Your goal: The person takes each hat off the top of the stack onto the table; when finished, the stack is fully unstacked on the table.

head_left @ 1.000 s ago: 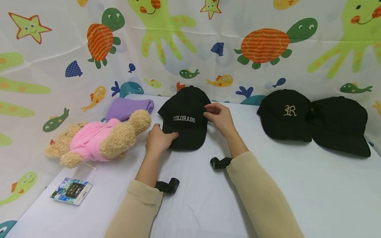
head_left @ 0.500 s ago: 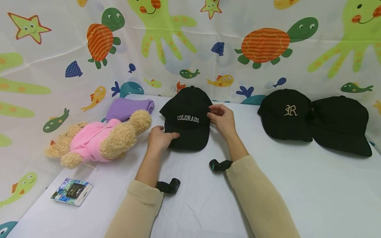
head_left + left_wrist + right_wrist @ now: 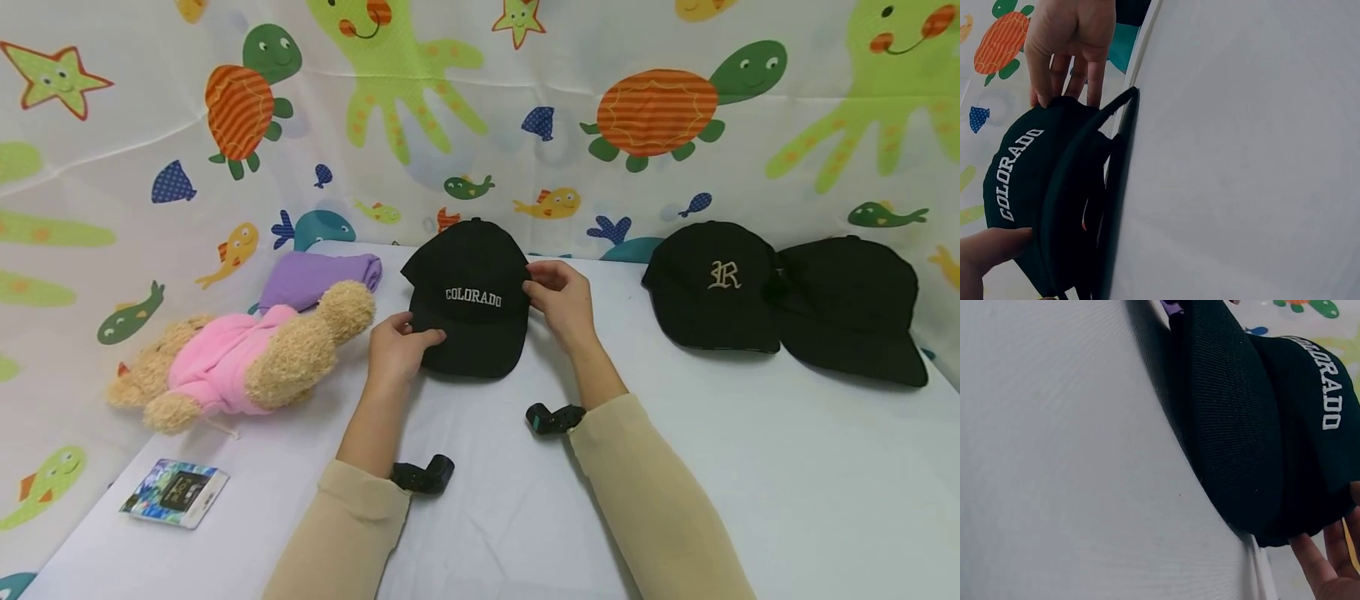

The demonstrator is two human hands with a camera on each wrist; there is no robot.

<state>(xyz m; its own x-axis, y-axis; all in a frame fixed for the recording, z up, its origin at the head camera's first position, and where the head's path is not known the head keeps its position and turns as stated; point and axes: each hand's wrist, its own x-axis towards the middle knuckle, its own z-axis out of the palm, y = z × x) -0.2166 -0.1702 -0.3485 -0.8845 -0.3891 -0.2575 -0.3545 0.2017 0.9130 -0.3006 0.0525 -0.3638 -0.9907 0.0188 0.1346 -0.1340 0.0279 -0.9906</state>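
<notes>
A black baseball cap [image 3: 468, 267] with white COLORADO lettering sits at the back middle of the table, its brim toward me. My left hand [image 3: 393, 350] pinches its left side near the brim, thumb in front. On the opposite side, my right hand [image 3: 564, 304] holds the crown's edge between thumb and fingers. In the left wrist view, the left thumb [image 3: 1000, 245] lies on the cap's front, and another dark layer [image 3: 1119, 206] shows under the curved brim. The right fingers [image 3: 1313, 559] meet the crown's lower edge in the right wrist view.
Two more black caps stand at the right, one with an R emblem [image 3: 708, 292], the other plain-fronted [image 3: 851, 308]. At left lie a teddy bear in pink [image 3: 232, 358], a folded purple cloth [image 3: 318, 279] and a small colourful packet [image 3: 174, 493]. A sea-animal curtain [image 3: 480, 100] hangs behind.
The COLORADO cap has shifted slightly right, with both hands moving along with it. In the last half second the hands keep their hold, and the head view has turned a little.
</notes>
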